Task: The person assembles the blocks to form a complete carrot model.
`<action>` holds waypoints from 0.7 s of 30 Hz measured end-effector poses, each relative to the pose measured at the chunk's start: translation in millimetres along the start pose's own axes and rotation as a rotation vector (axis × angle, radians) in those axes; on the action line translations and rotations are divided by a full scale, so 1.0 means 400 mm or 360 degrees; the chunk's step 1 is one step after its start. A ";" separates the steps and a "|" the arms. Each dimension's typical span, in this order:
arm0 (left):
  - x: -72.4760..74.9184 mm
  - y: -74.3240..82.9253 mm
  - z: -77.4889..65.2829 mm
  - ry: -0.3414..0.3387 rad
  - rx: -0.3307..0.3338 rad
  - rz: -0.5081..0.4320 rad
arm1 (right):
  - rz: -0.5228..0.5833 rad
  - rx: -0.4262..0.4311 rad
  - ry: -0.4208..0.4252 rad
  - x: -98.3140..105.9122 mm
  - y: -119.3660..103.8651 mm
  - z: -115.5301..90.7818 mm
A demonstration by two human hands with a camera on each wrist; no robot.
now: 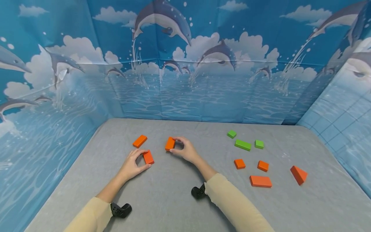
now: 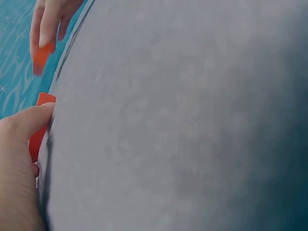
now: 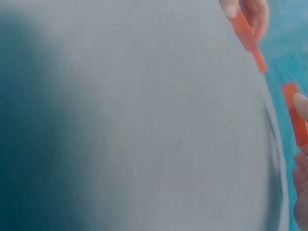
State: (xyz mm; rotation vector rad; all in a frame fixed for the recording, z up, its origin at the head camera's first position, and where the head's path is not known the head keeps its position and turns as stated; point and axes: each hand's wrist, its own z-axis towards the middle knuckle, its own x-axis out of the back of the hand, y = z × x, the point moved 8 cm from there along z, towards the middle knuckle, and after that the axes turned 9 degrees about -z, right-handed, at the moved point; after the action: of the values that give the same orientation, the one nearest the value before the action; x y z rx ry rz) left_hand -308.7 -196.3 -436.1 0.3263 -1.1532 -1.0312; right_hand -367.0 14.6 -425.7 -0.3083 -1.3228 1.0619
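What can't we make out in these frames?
Head: left sleeve and right sleeve, cut off by the bottom edge.
Left wrist: left-hand grip, cut off by the left edge; left orange rectangular block, partly covered by the thumb.
Right wrist: right-hand grip, cut off by the right edge; right orange rectangular block, partly covered by fingers.

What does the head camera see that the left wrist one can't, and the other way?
Only the head view shows the green blocks, the orange triangle and the dolphins.

Only the left wrist view shows a dark, blurry patch down its right side.

Both show the left hand holding a red-orange block and the right hand holding an orange block.
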 end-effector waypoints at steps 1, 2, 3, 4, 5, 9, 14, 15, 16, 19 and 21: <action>0.000 -0.001 0.000 0.0000 0.0001 -0.0007 | 0.0009 0.0006 0.0003 0.014 0.004 -0.007; -0.001 -0.001 0.000 -0.0001 -0.0002 -0.0011 | 0.0016 0.0020 0.0005 0.029 0.008 -0.015; -0.001 -0.002 0.000 -0.0001 -0.0003 -0.0019 | 0.0018 0.0038 0.0007 0.044 0.011 -0.024; -0.001 -0.003 0.001 -0.0002 -0.0004 -0.0028 | 0.0015 0.0053 0.0005 0.058 0.015 -0.034; -0.002 -0.004 0.001 -0.0003 -0.0008 -0.0032 | 0.0010 0.0055 -0.0004 0.072 0.021 -0.045; -0.002 -0.007 -0.001 -0.0005 -0.0014 -0.0040 | -0.0030 0.0114 -0.0063 0.122 0.035 -0.088; -0.002 -0.005 -0.003 -0.0002 -0.0025 -0.0031 | -0.0038 0.0138 -0.0156 0.180 0.053 -0.139; -0.002 -0.004 -0.003 -0.0002 -0.0027 -0.0032 | -0.0040 0.0149 -0.0166 0.191 0.056 -0.150; -0.002 -0.004 -0.003 -0.0002 -0.0027 -0.0034 | -0.0032 0.0144 -0.0184 0.202 0.051 -0.162; -0.002 -0.005 -0.001 -0.0004 -0.0021 -0.0025 | -0.0038 0.0132 -0.0220 0.232 0.027 -0.199; -0.003 -0.005 0.000 -0.0003 -0.0031 -0.0015 | -0.0061 0.0128 -0.0230 0.245 0.024 -0.220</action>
State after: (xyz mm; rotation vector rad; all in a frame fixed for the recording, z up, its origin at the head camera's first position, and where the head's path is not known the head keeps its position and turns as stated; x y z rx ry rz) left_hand -309.6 -196.2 -438.3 0.3158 -1.1437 -1.0507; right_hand -304.7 127.2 -395.7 -0.1479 -1.4047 1.1185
